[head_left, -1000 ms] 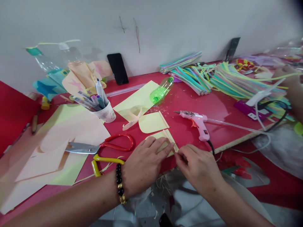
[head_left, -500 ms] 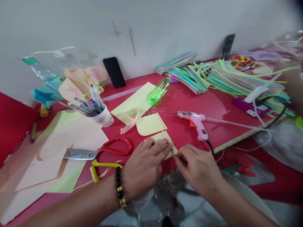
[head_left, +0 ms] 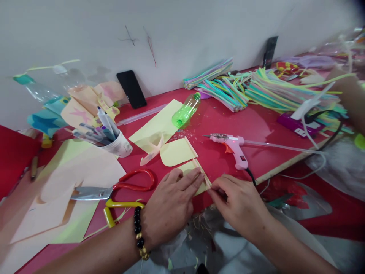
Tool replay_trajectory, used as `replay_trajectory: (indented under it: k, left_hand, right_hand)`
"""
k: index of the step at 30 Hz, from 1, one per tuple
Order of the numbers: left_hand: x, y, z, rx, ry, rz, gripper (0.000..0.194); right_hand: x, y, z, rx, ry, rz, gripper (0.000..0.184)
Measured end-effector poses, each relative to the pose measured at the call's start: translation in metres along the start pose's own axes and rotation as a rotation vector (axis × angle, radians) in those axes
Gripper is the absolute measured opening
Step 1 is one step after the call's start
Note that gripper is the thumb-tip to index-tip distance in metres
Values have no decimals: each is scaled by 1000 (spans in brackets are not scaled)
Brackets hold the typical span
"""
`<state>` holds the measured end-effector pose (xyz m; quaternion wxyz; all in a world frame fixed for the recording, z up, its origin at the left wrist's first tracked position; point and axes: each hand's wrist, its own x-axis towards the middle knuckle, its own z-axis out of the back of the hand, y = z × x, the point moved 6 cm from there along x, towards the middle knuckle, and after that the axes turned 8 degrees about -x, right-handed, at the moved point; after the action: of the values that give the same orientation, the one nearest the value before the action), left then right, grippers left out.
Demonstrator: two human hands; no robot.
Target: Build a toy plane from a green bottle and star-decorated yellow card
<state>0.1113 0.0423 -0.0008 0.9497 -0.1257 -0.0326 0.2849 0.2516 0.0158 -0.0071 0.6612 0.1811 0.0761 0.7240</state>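
Note:
My left hand (head_left: 169,207) lies flat with fingers stretched over a pale yellow paper piece (head_left: 186,166), covering most of it. Along that piece's right edge runs a narrow pale strip (head_left: 202,169), and my left fingertips touch it. At the strip's near end, by the table edge, the thumb and fingers of my right hand (head_left: 239,198) are pinched together on it. Just beyond lies a similar yellow piece with a rounded end (head_left: 173,152) and a strip on its straight edge. A pink hot glue gun (head_left: 235,146) rests to the right, its clear glue stick trailing behind.
Red-handled scissors (head_left: 114,188) and yellow-handled scissors (head_left: 122,204) lie left of my hands, near paper sheets (head_left: 94,163). A cup of pens (head_left: 121,146), a green bottle piece (head_left: 185,112), a phone (head_left: 131,89) and pipe cleaner bundles (head_left: 285,91) stand or lie farther back.
The view has shifted slightly, so the table items appear a little further left. Both hands keep nearly the same places on the paper and strip.

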Motion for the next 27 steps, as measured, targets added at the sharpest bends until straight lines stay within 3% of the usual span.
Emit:
replay_trajectory:
  k: [18,27]
  left_hand:
    - [5,-4,5,36,-52,-53,55]
    - [6,-4,1,29,-6,-27,57]
  right_hand:
    - [2,-4,-1,50,-13,-30,14]
    - [3,-6,0,81,3,-36,10]
